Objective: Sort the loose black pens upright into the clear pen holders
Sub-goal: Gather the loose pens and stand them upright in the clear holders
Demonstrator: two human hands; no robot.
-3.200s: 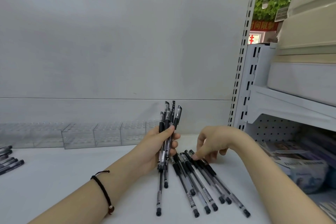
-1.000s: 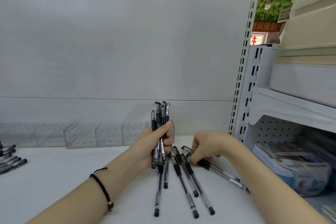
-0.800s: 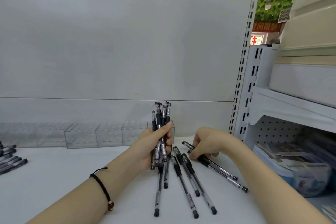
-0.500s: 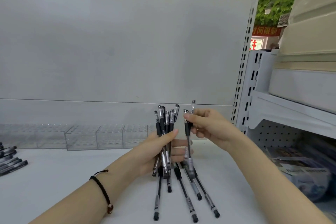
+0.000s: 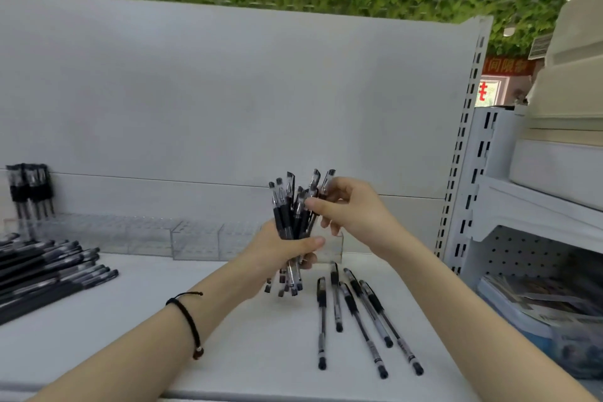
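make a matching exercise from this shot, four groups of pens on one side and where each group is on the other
Things
1. bundle of pens
2. five loose pens
3. pile of pens
4. standing pens

Places
A. flat at the left end of the shelf
B. upright in a clear holder
C. gripped in the left hand
D. flat mid-shelf, side by side

Pairs: 1-C, 2-D, 3-A, 4-B
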